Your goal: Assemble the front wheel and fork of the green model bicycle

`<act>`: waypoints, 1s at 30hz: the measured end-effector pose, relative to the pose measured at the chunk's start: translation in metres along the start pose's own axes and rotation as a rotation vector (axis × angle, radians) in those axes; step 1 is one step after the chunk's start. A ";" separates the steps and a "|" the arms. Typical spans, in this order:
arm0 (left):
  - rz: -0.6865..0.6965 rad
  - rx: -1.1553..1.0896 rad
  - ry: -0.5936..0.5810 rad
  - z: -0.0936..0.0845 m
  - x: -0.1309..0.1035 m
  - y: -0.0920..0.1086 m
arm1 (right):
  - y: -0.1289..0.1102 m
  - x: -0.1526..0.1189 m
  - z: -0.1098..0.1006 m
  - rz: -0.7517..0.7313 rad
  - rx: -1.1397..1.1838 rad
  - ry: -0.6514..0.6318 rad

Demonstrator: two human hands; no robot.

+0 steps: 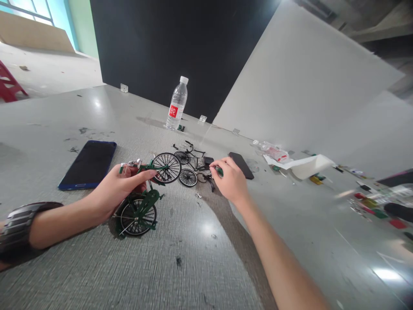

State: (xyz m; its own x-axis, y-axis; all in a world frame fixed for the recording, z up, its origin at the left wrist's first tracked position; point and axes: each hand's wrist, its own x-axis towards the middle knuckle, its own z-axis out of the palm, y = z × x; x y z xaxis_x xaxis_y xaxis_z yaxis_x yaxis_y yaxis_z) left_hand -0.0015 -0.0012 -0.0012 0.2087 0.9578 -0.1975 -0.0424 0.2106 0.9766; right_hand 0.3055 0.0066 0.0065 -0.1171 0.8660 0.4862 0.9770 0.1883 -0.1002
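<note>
A green model bicycle (145, 206) with black spoked wheels is in my left hand (121, 183). My thumb and fingers close around its front end, near the handlebar and front wheel (167, 168). The bicycle's rear wheel hangs low, close to the table. Over on the right, my right hand (230, 178) is closed in a pinch, and a small green part (220, 171) shows between its fingers; its shape is mostly hidden. Just left of those fingertips lie black model bicycle parts: a frame (195, 161), a loose wheel (187, 177) and a curved piece (189, 145).
A dark phone (88, 165) lies left of my left hand, and a black flat object (241, 165) beyond my right. Behind the parts stands a water bottle (177, 105). Another bottle (274, 151) lies near white paper (309, 167). Panels (174, 51) border the table.
</note>
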 end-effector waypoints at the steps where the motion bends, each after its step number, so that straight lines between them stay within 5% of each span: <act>1: 0.001 -0.003 -0.004 0.000 0.000 0.001 | 0.001 0.000 0.001 -0.001 -0.006 -0.028; 6: 0.001 0.003 0.006 0.002 0.000 0.003 | 0.003 -0.003 0.006 0.005 -0.017 -0.161; 30: -0.002 0.038 -0.017 0.004 -0.004 0.006 | -0.008 -0.005 0.009 0.000 0.105 -0.249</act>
State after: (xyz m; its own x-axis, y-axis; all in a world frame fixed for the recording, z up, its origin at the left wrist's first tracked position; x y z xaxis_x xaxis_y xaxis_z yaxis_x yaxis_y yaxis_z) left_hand 0.0009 -0.0047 0.0054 0.2252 0.9539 -0.1985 -0.0048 0.2049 0.9788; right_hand 0.2968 0.0045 -0.0027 -0.1701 0.9509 0.2586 0.9547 0.2241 -0.1958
